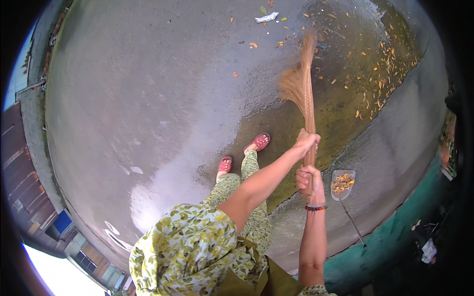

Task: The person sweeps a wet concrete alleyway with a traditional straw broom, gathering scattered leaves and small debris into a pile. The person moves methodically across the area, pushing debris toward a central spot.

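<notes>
Both my hands grip a long straw broom (308,106), its handle end towards me and its bristles fanned out ahead. My left hand (307,141) is wrapped round the upper part of the bound stalks. Lower down, nearer my body, my right hand (309,178) closes on the handle end; bead bracelets circle that wrist. The bristle tips are blurred and spread over the wet ground among scattered yellow leaves (380,91). To the right of my right hand, a long-handled dustpan (337,193) rests on the ground with a heap of yellow-brown leaves (343,183) in it.
A crumpled silvery wrapper (267,18) lies far ahead. Wet concrete (163,98) stretches left, with a darker mossy strip under the leaves. A green wall (395,219) borders the right, near a seated or crouching figure (425,241). Rusty metal sheeting (22,167) stands at the left.
</notes>
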A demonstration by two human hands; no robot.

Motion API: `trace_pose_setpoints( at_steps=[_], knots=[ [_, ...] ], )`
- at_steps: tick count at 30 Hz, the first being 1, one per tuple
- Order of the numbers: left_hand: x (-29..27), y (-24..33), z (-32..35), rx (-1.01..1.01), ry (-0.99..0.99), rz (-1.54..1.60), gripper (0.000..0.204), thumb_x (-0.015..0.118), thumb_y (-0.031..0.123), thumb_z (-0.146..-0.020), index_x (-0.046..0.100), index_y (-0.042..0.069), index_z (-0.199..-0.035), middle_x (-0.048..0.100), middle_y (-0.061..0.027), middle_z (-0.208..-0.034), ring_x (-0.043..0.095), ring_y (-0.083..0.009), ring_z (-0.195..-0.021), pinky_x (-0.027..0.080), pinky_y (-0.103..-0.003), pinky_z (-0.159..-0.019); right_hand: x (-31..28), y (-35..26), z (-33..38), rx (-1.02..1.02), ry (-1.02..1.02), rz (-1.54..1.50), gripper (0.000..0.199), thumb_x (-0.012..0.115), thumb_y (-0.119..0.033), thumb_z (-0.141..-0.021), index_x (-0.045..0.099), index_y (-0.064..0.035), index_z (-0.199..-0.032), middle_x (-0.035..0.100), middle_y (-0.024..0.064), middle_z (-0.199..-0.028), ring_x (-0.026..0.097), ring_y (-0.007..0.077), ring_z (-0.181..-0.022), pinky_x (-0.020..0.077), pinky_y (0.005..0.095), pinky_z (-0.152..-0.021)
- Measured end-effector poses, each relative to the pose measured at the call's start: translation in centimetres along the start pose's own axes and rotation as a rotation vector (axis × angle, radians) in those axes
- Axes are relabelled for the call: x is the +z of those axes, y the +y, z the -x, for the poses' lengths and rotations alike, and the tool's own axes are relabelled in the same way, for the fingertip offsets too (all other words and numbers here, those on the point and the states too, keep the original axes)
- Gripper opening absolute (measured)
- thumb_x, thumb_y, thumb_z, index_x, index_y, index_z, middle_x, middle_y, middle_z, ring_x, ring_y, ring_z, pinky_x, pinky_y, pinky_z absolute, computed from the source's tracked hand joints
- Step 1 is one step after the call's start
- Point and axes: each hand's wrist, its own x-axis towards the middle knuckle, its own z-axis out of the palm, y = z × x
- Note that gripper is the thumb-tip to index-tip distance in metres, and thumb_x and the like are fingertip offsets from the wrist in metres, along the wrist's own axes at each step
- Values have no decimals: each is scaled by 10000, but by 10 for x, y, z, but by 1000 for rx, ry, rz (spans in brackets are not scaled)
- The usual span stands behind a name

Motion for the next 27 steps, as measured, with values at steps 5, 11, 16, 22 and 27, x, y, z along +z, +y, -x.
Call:
trace_pose_setpoints(
  at_steps=[5,11,16,22,27],
  knots=[
    [-45,6,82,13,6,124,402,564,42,-687,311,49,-999,455,-53,-574,480,-180,-409,419,-323,-352,33,52,40,79,-65,120,128,550,-77,-782,423,-63,-793,447,20,-521,461,114,-378,380,264,-299],
    [-36,-66,85,-155,229,70,275,567,23,-668,424,15,-903,471,-67,-557,499,-180,-421,458,-330,-386,-20,55,64,270,-39,-38,93,542,-69,-780,454,-64,-810,419,-2,-594,377,69,-407,301,209,-319],
    [-31,-22,51,-179,-143,103,287,587,48,-663,442,12,-908,513,-73,-588,529,-179,-455,459,-332,-395,19,53,38,19,141,46,95,546,-77,-782,451,-72,-785,434,7,-594,387,108,-401,332,262,-349],
    [-105,104,113,51,-62,-1,462,578,48,-740,318,75,-1121,469,-34,-638,478,-129,-481,439,-290,-419,125,92,4,-12,-110,315,101,543,-79,-772,465,-33,-727,478,45,-550,473,154,-401,430,314,-388],
    [-223,137,137,74,562,-69,100,551,102,-775,484,57,-717,472,-38,-549,505,-153,-472,467,-324,-453,182,116,-44,484,-435,208,138,552,-89,-789,475,-59,-679,469,32,-525,464,135,-407,408,276,-397]
  ],
)
